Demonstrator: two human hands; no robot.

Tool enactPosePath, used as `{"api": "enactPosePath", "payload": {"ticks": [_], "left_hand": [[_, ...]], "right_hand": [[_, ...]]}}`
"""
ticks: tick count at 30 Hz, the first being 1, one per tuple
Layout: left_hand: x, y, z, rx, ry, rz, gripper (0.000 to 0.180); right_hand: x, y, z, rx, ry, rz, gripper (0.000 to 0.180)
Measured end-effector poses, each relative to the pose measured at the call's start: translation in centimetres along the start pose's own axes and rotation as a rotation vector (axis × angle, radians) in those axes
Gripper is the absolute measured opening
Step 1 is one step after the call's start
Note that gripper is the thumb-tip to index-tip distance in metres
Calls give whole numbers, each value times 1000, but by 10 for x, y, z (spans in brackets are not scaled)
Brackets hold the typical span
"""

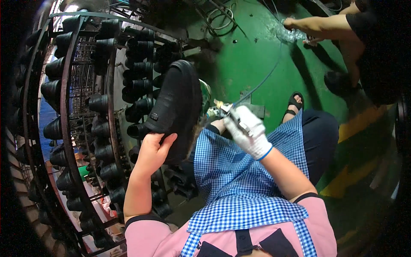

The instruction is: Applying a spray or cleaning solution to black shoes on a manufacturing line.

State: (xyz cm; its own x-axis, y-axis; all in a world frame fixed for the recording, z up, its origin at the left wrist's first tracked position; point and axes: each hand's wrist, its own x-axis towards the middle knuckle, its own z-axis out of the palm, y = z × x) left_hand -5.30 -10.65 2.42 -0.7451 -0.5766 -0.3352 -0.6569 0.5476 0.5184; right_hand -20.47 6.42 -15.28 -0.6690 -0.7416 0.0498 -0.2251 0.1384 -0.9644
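Note:
A black slip-on shoe [174,100] is raised beside the rack with its toe pointing away from me. My left hand [155,150], bare, grips it at the heel end, the thumb along its near side. My right hand [249,128], in a white glove, is wrapped around a metal spray gun [227,109] with a brass-coloured tip. A thin grey hose [266,78] runs from the gun toward the top of the view. The gun's tip points left toward the shoe, apart from it. The glove hides most of the handle.
On the left a tall metal rack [66,98] carries many black shoes [99,103]. Another person's hand [290,23] holds clear plastic at the upper right. A coiled cable [220,19] lies on the green floor [252,51]. My sandalled foot [293,105] rests right of the gun.

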Motion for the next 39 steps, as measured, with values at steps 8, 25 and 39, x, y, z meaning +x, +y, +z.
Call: {"api": "enactPosePath", "payload": {"ticks": [8, 25, 39], "left_hand": [[8, -7, -11, 128, -47, 288, 23], [12, -1, -14, 69, -94, 251, 33], [1, -11, 0, -184, -55, 42, 37]], "right_hand": [[-6, -2, -31, 257, 83, 44, 22], [52, -40, -61, 619, -61, 72, 28], [43, -50, -25, 324, 107, -148, 23]]}}
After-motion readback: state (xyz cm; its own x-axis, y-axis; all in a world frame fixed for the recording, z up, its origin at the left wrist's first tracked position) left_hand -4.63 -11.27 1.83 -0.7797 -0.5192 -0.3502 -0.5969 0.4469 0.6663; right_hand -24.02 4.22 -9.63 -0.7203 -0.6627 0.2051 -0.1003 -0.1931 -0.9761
